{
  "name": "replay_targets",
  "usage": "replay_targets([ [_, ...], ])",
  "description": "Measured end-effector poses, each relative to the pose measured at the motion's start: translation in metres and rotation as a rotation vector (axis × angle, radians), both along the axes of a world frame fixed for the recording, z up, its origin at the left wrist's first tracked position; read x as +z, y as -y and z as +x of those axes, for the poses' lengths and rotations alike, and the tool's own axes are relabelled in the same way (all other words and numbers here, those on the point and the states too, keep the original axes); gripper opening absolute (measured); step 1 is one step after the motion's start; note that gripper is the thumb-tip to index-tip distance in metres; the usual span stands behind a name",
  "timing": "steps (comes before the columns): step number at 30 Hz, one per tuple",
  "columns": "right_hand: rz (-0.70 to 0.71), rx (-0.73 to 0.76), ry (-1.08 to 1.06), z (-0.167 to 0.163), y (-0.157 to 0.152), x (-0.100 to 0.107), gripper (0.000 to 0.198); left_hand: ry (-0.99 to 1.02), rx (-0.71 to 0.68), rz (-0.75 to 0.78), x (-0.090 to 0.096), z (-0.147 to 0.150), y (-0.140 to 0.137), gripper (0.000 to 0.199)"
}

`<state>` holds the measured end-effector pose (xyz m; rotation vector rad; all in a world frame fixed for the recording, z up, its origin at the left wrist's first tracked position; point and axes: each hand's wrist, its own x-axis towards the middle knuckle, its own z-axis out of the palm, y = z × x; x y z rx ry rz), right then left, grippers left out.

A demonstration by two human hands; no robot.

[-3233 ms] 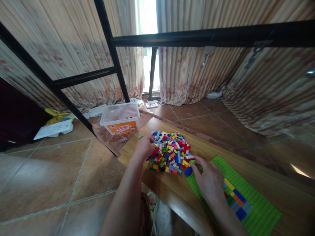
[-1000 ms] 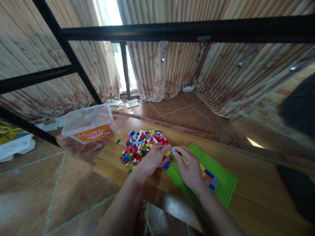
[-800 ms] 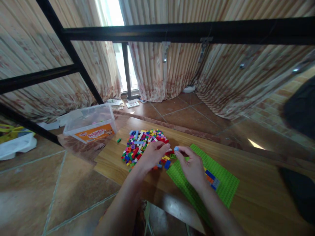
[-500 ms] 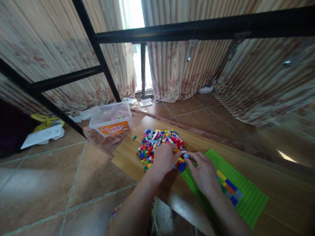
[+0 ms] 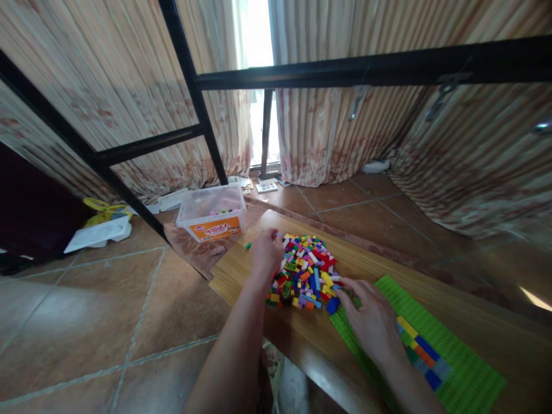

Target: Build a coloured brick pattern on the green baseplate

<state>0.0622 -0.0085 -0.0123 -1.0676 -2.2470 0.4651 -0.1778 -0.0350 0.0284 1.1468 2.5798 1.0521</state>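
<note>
Bent fingers of my left hand (image 5: pixel 266 253) reach into the far left side of a heap of toy building bricks (image 5: pixel 304 267). They are closed, and what lies between the fingertips is hidden. At the heap's right side, my right hand (image 5: pixel 368 307) pinches a small light blue brick (image 5: pixel 337 287) between thumb and fingers. A dark blue brick (image 5: pixel 332 305) lies just below those fingertips. Partly under my right forearm is a green studded baseplate (image 5: pixel 468 359), bearing a block of yellow, blue, orange and grey bricks (image 5: pixel 425 352).
Heap and baseplate rest on a wooden table (image 5: pixel 276 218). A single green brick (image 5: pixel 248 245) lies left of the heap. On the floor beyond stands a clear plastic tub (image 5: pixel 211 210) with an orange label and some bricks inside. A black metal frame (image 5: pixel 345 75) crosses before the curtains.
My left hand has moved away from my right hand to the heap's far left side. My right hand stays near the heap's right edge. The whole view has shifted slightly.
</note>
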Motion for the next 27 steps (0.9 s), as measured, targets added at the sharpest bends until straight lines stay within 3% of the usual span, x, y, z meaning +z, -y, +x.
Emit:
replay_targets([
  [4,-0.013,-0.014,-0.021,0.001,0.001,0.004,0.027,-0.116,0.018,-0.084,-0.014,-0.038,-0.008,0.038],
  [10,-0.013,-0.020,-0.073,-0.001,0.002,0.007,0.025,-0.135,-0.053,-0.146,-0.025,-0.042,-0.013,0.028],
  [14,-0.016,-0.024,-0.069,-0.001,0.001,0.007,0.026,-0.126,-0.047,-0.161,-0.023,-0.040,-0.012,0.026],
  [19,-0.025,-0.022,-0.073,0.000,0.000,0.007,0.026,-0.083,-0.016,-0.131,-0.006,-0.037,-0.003,0.028],
  [22,-0.034,-0.026,-0.081,0.000,0.000,0.009,0.025,0.074,-0.026,-0.023,0.002,-0.028,0.002,0.028],
  [27,-0.087,-0.039,-0.107,0.000,0.003,0.015,0.024,0.517,-0.308,0.121,0.000,0.006,0.004,0.024],
])
